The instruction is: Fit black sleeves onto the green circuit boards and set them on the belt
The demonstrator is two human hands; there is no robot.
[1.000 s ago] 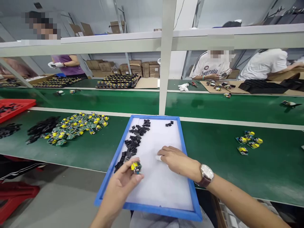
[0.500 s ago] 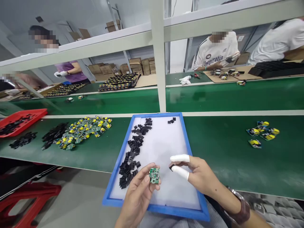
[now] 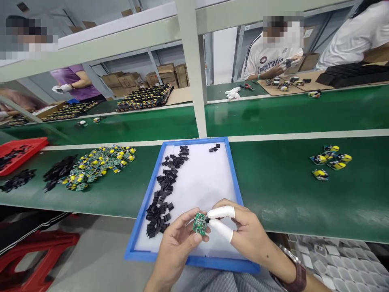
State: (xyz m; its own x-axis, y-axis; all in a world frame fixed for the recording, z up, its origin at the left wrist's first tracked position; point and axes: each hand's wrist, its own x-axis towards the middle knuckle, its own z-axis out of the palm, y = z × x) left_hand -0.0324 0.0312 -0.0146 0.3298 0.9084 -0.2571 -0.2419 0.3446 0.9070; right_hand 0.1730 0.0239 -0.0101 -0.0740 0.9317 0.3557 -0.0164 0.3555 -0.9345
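My left hand (image 3: 179, 239) grips a small green circuit board (image 3: 199, 224) by its edges, its soldered face turned up. White finger cots cover the thumb and forefinger of my right hand (image 3: 240, 229), which pinch a small black plastic piece (image 3: 208, 220) at the board's right edge. Most of that piece is hidden by the fingertips. Both hands are over the near part of a white tray with a blue rim (image 3: 235, 178). Many black plastic pieces (image 3: 166, 178) lie along the tray's left side, and several more (image 3: 214, 148) sit at its far right corner.
Boards with yellow parts (image 3: 100, 162) are heaped left of the tray, beside dark parts (image 3: 60, 170) and a red bin (image 3: 22, 152). Several finished-looking boards (image 3: 331, 158) lie on the green bench at right. A post (image 3: 194, 73) rises behind the tray. Co-workers sit across the bench.
My right hand has moved left, bringing the black piece against the board's right edge. The board has tilted slightly in my left hand. The whole view has shifted a little.
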